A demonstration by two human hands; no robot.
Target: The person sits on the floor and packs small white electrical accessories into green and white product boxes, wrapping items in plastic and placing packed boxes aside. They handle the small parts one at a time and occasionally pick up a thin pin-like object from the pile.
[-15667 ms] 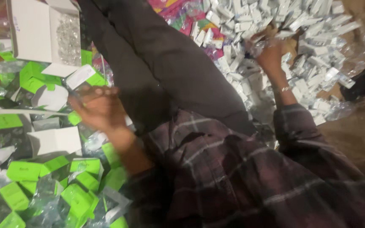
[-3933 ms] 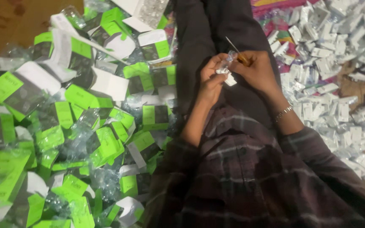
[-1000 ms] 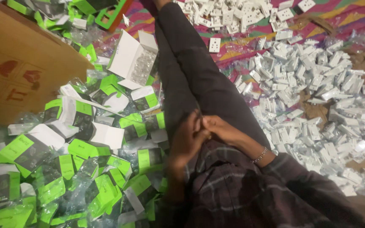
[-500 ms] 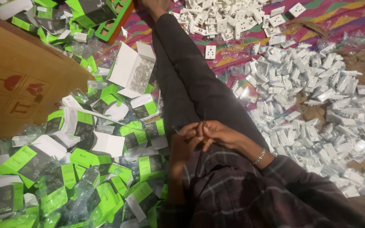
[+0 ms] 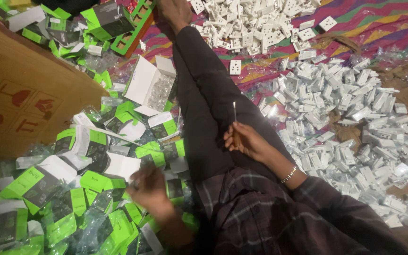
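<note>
My right hand [image 5: 246, 140] pinched a screwdriver [image 5: 235, 123] upright above my lap; my blurred left hand [image 5: 148, 188], grip indistinguishable, reached among crowded green-and-white boxes [image 5: 90, 141].

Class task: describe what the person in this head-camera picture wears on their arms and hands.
Both hands are bare, without gloves. The right hand has a thin beaded metal bracelet at the wrist, below a dark plaid sleeve with pale stripes. The left hand is blurred; nothing worn on its wrist is visible.

One head-worn camera looks steeply down, close over lap and littered floor [image 5: 355, 19].
</note>
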